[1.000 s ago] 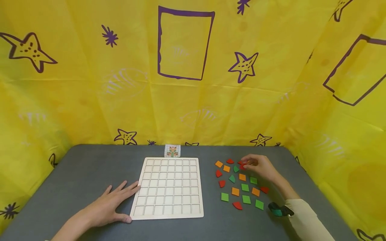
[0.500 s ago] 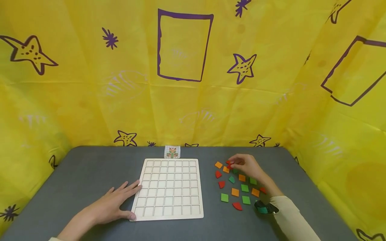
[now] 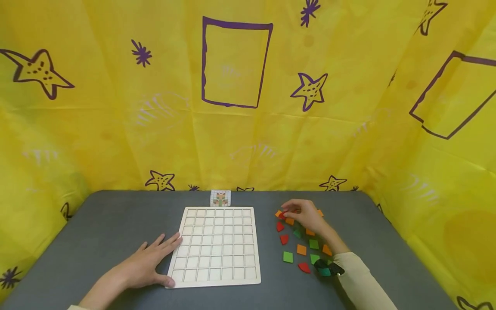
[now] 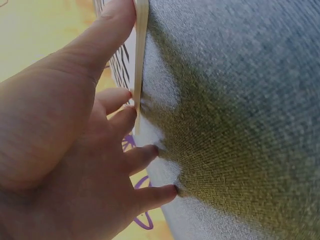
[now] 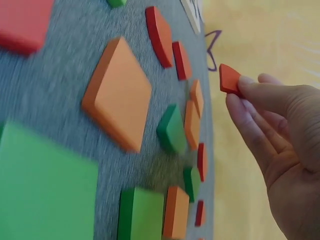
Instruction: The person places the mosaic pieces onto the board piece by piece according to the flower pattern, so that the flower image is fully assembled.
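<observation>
A pale grid board [image 3: 218,284] lies in the middle of the table in the head view. My left hand [image 3: 141,267] rests at its left side with fingers spread. In the left wrist view the thumb [image 4: 107,30] and some fingertips touch the board's edge, while other fingertips touch the cloth. Between thumb and fingers my right hand [image 3: 308,215] pinches a red quarter-round tile [image 5: 229,79], held above the table. Beneath and near that hand lie loose tiles, among them an orange square [image 3: 301,249], a green square [image 3: 288,257] and a red quarter-round tile [image 3: 304,268].
A small pattern card [image 3: 220,198] lies just behind the board. Several more red, orange and green tiles are scattered right of the board, some hidden by the right hand and sleeve [image 3: 364,280]. A yellow curtain [image 3: 240,129] hangs behind the grey table [image 3: 128,215].
My right hand has moved left across the scattered tiles, lifting the red tile away from the far right of the group. The left hand has stayed at the board's edge.
</observation>
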### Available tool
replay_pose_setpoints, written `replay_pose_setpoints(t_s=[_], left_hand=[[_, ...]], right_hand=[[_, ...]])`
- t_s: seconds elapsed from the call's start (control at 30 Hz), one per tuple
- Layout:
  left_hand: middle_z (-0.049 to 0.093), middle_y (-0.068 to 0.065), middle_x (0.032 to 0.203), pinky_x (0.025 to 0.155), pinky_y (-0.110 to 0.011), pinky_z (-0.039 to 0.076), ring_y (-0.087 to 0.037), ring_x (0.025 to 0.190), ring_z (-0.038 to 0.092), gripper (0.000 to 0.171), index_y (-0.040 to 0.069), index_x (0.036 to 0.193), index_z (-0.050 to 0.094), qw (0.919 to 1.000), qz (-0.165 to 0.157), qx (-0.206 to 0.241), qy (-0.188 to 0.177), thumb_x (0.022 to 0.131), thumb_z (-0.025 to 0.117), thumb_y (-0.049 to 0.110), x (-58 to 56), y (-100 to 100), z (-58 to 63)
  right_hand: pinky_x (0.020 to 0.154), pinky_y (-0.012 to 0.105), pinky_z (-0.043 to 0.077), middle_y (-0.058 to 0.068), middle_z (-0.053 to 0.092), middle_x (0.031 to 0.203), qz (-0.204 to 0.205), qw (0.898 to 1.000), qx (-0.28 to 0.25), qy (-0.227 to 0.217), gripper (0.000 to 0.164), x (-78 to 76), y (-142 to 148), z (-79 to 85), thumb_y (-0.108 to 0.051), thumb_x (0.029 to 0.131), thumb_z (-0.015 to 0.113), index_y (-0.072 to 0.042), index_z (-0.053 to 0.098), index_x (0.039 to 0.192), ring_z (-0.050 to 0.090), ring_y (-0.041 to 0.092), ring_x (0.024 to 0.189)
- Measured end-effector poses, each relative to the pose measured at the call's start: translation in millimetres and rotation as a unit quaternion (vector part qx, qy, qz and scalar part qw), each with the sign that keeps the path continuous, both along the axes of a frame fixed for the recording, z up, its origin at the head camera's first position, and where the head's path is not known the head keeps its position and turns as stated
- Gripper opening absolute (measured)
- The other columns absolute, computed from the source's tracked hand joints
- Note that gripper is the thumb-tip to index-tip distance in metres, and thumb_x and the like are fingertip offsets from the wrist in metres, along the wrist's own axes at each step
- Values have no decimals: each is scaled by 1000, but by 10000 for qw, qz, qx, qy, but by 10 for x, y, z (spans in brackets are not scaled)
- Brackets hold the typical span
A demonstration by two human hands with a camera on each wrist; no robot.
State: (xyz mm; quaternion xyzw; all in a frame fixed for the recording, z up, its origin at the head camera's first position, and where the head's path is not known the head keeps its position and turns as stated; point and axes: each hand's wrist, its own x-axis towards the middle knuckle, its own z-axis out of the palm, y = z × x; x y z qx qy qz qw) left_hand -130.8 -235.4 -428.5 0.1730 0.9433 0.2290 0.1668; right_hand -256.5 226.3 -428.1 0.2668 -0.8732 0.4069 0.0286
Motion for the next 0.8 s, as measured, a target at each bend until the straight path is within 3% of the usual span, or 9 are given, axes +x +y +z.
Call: replay_pose_setpoints(t_s=[0.2,0.4,0.57,0.8], left_hand=[[29,-10,159,101,-79,10,-52,142,19,114,12,153,35,10000,50,-83,-18,59,84,56,-2,3,-13],[28,-9,159,100,-80,10,-52,142,19,115,12,153,35,9999,71,-139,-26,59,84,56,-15,30,-9],[28,-9,160,101,-79,8,-51,142,19,116,13,153,34,9997,151,-171,-65,58,85,56,-23,48,2],[29,-9,159,102,-79,7,-51,142,19,115,13,153,35,9996,203,-167,-59,58,85,55,-9,34,-7]], right_hand=[[73,27,57,2,73,94,-52,9999,91,-16,21,-18,-136,16,-7,87,73,-1,72,107,68,13,82],[74,27,57,2,73,94,178,9996,3,-199,22,-14,-267,3,-7,86,74,0,71,106,68,14,83],[74,29,57,4,73,91,333,9994,-34,21,19,-27,-399,-21,-6,85,75,1,72,103,68,16,82],[75,26,57,3,73,92,505,9987,-84,-58,18,-35,-608,-42,-6,85,75,0,72,102,68,14,83]])
